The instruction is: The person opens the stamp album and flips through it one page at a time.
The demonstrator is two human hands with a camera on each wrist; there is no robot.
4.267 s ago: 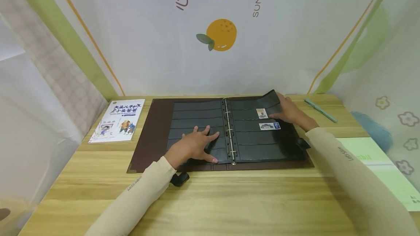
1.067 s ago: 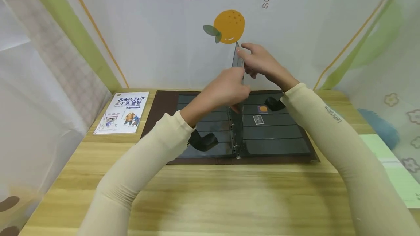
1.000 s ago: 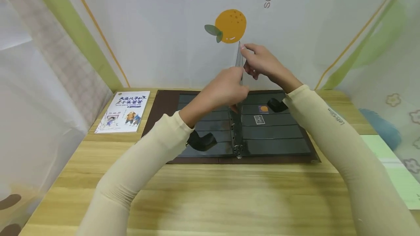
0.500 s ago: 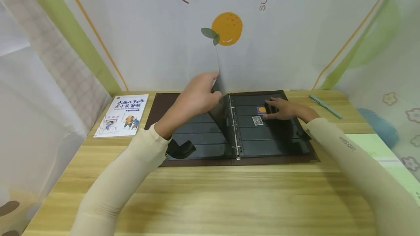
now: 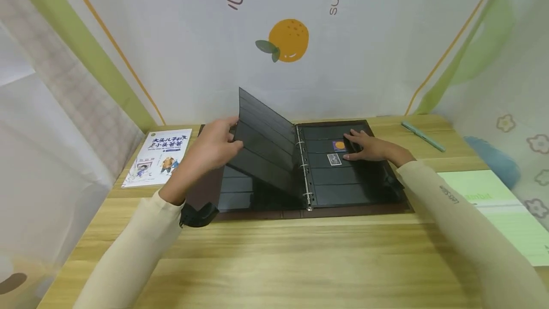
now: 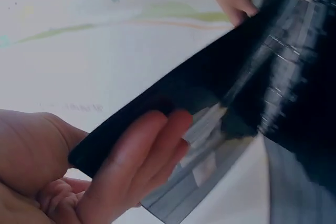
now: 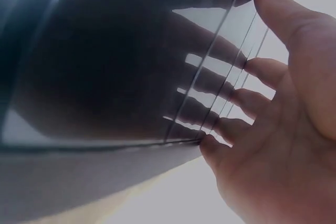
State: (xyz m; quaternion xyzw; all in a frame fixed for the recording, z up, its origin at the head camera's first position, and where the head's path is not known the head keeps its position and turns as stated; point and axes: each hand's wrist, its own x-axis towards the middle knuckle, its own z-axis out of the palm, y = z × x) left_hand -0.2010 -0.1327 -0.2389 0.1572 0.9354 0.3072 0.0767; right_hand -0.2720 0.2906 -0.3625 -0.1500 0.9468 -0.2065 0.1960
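Note:
A stamp album with a brown cover [image 5: 206, 190] and metal rings [image 5: 304, 170] lies open on the table. My left hand [image 5: 214, 144] pinches the outer edge of a black pocket page [image 5: 268, 142], which slants up over the left side. In the left wrist view, that page [image 6: 152, 93] runs between the thumb and the fingers. My right hand [image 5: 369, 147] rests on the right page [image 5: 343, 192], beside a purple stamp with an orange disc [image 5: 339, 146] and a grey stamp [image 5: 334, 159]. The right wrist view shows its spread fingers [image 7: 244, 103] touching the glossy pocket strips.
An illustrated white booklet [image 5: 156, 158] lies left of the album. A teal pen [image 5: 423, 136] lies at the back right, with a pale green notebook [image 5: 493, 209] nearer the right edge. A printed cloth [image 5: 206, 61] hangs behind the wooden table [image 5: 279, 261].
The right hand lifted the page's corner, then both hands held it upright. My right hand let go and came down on the right page; the left has swung the lifted page leftward.

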